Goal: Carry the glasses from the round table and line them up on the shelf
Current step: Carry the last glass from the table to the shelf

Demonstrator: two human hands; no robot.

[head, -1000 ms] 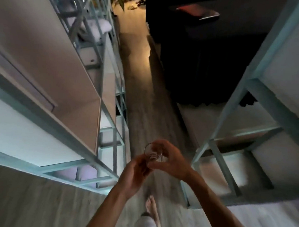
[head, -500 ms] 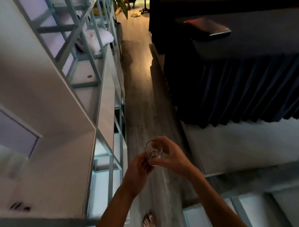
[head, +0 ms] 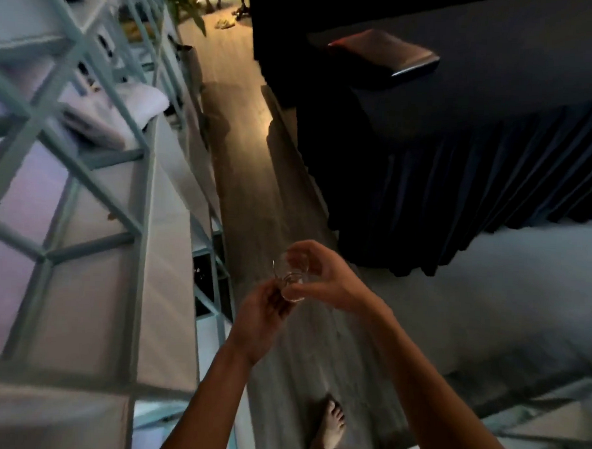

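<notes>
Glass (head: 290,280) is mid-aisle at chest height, not on the shelf (head: 142,217) yet. Right hand (head: 323,276) wraps round it, left hand (head: 267,311) pinches its base. Risks: dim light, small slick glass could slip, or clip the shelf bars on the left.

Both arms bare, forearms raised and converging in front of the person. Right hand (head: 323,276): wrist bent, fingers arched over the top of a small clear drinking glass (head: 290,280), thumb under it, glass tilted in the grip. Left hand (head: 262,312): just below-left of the right, back of hand to camera, fingers and thumb bunched on the glass's lower edge. Hands nearly touching. One bare foot (head: 331,426) well below the hands, toes pointing forward.
</notes>
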